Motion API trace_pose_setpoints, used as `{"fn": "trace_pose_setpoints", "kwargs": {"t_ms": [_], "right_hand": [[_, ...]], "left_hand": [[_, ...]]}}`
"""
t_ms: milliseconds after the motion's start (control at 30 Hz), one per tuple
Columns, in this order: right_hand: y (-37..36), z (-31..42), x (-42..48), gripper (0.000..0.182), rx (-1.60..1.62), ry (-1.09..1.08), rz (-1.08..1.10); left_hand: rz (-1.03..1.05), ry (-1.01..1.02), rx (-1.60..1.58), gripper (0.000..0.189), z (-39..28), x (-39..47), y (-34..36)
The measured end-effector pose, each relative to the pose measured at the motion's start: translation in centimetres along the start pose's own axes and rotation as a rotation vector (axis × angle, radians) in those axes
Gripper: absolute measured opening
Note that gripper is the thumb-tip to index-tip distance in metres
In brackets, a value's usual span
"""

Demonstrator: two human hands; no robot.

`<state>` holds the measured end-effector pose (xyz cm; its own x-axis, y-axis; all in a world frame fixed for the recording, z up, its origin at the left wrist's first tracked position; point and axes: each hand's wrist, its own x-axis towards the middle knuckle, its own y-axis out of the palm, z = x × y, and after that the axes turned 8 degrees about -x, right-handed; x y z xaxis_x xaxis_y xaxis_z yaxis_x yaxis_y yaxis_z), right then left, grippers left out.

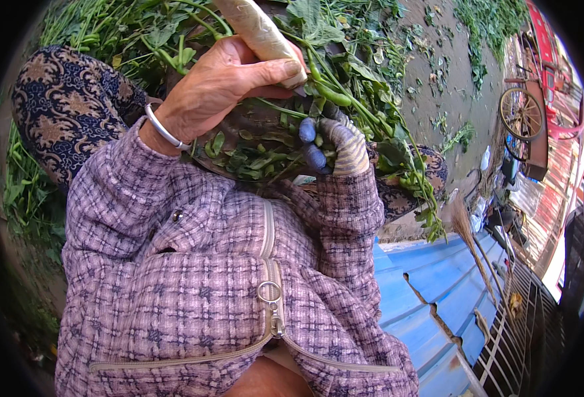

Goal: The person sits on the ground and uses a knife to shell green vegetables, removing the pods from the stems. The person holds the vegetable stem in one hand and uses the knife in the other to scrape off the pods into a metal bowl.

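Note:
My left hand [222,84], bare and with a white bangle [162,128] at the wrist, grips a thick pale handle [259,27] wrapped in clear film. A small metal tip [300,91] shows below its lower end, close to a green bean pod [332,94]. Just below that pod, my right hand [339,141] wears a striped glove with blue fingertips. Its fingers are curled around the stems of a leafy bean plant [371,114], which trails to the right over my knee. The exact grip is partly hidden by the fingers. Loose leaves and pods [257,161] lie between my hands and my lap.
Heaped bean plants [88,30] lie left and ahead, another green heap [493,25] at far right. Leaf scraps litter the concrete [421,74]. A spoked-wheel cart [522,113], a straw broom [463,218], blue sheeting [421,278] and a metal grille [508,342] stand or lie right.

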<state>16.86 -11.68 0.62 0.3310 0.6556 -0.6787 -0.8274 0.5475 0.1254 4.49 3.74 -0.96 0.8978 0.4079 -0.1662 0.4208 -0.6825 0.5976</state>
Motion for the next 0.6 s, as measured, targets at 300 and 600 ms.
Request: {"fn": "trace_pose_setpoints", "kwargs": {"t_ms": [300,600], "right_hand": [[-5.2,-1.6,-6.9,0.048,0.094,-0.176,-0.119],[-15.3,-8.7,-15.2,0.033,0.092,0.161,-0.977]], "left_hand": [[-0.122,0.096,0.116,0.023,1.1,0.1,0.6],[-0.164,0.136,0.16,0.024,0.1,-0.6,1.6]]}}
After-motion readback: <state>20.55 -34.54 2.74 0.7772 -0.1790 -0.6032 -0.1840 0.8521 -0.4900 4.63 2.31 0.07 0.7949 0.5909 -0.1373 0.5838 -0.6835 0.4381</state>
